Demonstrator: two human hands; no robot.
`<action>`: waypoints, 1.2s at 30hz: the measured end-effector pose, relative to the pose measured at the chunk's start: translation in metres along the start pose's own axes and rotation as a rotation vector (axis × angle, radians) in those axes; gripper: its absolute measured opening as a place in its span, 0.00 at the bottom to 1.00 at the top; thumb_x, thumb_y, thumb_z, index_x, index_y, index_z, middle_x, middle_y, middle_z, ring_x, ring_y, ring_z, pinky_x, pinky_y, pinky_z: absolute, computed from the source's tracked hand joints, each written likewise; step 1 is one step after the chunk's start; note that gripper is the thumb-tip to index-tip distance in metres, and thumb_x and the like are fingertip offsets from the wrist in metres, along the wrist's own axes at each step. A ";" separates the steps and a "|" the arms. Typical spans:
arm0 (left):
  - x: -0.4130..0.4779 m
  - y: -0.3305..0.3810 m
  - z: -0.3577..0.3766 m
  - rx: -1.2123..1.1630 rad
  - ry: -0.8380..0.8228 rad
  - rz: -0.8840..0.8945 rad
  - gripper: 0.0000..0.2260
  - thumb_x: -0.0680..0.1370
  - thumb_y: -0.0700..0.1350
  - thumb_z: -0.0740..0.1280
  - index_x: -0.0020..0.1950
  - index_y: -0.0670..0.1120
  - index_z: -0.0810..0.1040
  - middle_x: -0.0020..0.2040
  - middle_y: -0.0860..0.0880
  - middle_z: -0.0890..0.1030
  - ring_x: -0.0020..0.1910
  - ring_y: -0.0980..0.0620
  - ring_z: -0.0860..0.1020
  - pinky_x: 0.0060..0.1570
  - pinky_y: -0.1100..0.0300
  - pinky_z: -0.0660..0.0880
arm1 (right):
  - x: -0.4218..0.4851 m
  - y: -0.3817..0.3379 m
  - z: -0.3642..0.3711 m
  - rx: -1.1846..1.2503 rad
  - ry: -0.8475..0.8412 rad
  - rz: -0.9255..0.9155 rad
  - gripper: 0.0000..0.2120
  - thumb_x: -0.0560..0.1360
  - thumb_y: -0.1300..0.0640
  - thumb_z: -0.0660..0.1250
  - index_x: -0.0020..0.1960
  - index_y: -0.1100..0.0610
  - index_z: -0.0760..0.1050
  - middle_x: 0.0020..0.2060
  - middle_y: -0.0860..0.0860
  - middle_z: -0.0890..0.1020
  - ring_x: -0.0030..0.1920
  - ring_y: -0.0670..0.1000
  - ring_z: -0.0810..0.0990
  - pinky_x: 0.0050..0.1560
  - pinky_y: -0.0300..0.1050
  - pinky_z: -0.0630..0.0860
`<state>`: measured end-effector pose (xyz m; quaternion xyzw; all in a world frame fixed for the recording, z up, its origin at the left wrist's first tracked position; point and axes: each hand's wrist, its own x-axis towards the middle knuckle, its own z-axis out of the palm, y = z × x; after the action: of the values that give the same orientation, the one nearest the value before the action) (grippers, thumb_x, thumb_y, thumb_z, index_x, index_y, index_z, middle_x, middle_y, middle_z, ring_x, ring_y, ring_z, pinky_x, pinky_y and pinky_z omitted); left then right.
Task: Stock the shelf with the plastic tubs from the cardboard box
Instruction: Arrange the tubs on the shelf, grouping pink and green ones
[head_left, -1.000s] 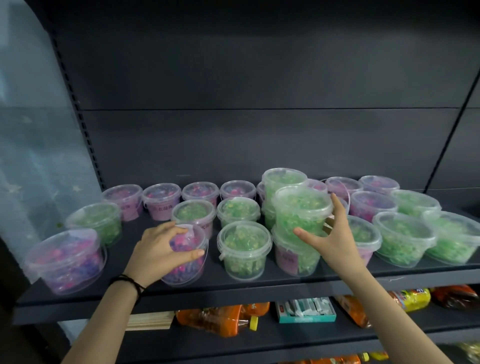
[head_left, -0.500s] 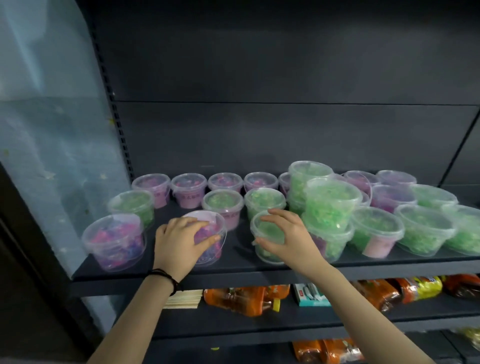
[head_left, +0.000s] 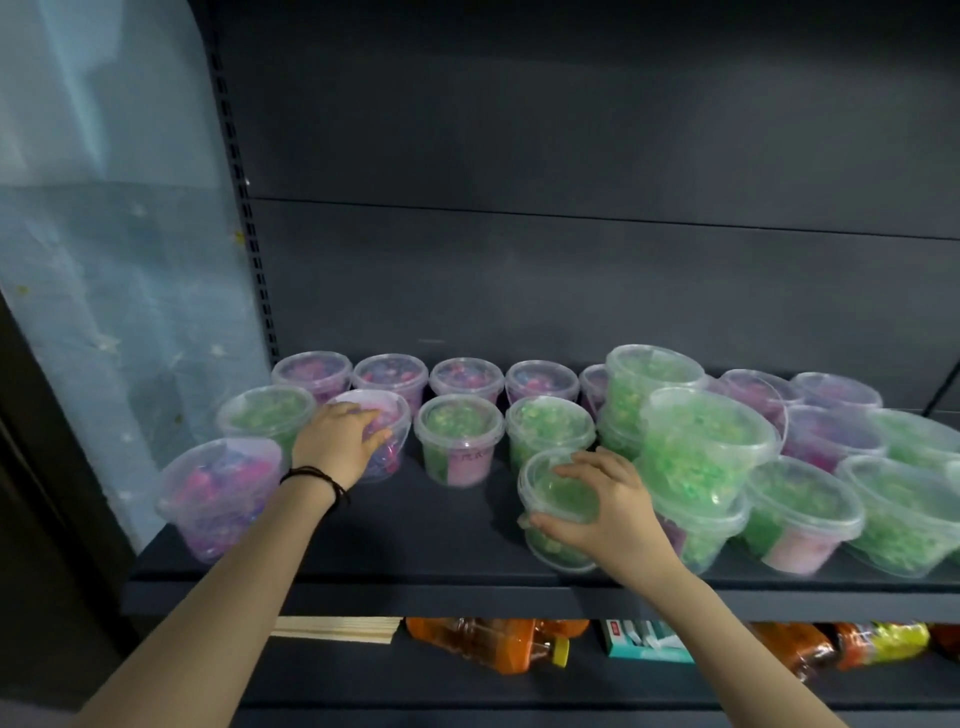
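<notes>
Shelf (head_left: 426, 535), top surface:
- Pink-purple tubs (head_left: 310, 370): ten visible. Five stand in the back row at the shelf's left and centre, three at its back right, and two nearer its front left.
- Green tubs (head_left: 548, 431): at least eleven. Four of these form two stacks of two, right of the shelf's centre. A further rim at the right frame edge cannot be counted with certainty.

Below the shelf:
- Teal box (head_left: 644, 644): one.
- Bundle of wooden sticks (head_left: 337, 629): one.
- Orange bottles (head_left: 488, 644): number unclear.

Hands: two, left hand (head_left: 337, 441) and right hand (head_left: 602, 514).
</notes>
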<state>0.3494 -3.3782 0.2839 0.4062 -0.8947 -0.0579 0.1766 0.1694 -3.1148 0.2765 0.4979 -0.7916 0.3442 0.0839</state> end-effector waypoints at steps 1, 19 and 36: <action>0.003 0.001 -0.003 -0.037 0.002 0.001 0.18 0.79 0.55 0.63 0.65 0.47 0.78 0.64 0.45 0.77 0.63 0.44 0.73 0.62 0.52 0.69 | 0.000 0.000 0.000 0.010 -0.002 0.012 0.28 0.60 0.47 0.81 0.56 0.59 0.82 0.60 0.55 0.78 0.68 0.58 0.68 0.70 0.47 0.61; -0.054 0.059 0.030 -0.435 0.164 0.232 0.18 0.70 0.54 0.74 0.48 0.45 0.72 0.54 0.49 0.71 0.56 0.51 0.68 0.54 0.60 0.66 | -0.034 -0.005 0.019 0.346 0.006 0.219 0.48 0.60 0.45 0.80 0.72 0.47 0.58 0.71 0.49 0.61 0.73 0.50 0.57 0.73 0.48 0.58; -0.098 0.070 0.031 -0.878 0.068 0.033 0.33 0.63 0.50 0.81 0.62 0.49 0.68 0.60 0.53 0.68 0.60 0.58 0.65 0.59 0.64 0.64 | -0.070 -0.010 0.007 0.600 0.200 0.379 0.52 0.55 0.44 0.82 0.72 0.45 0.59 0.59 0.30 0.67 0.61 0.36 0.70 0.59 0.31 0.67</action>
<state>0.3488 -3.2596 0.2462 0.2801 -0.7851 -0.4164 0.3629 0.2137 -3.0713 0.2426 0.3088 -0.7214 0.6175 -0.0541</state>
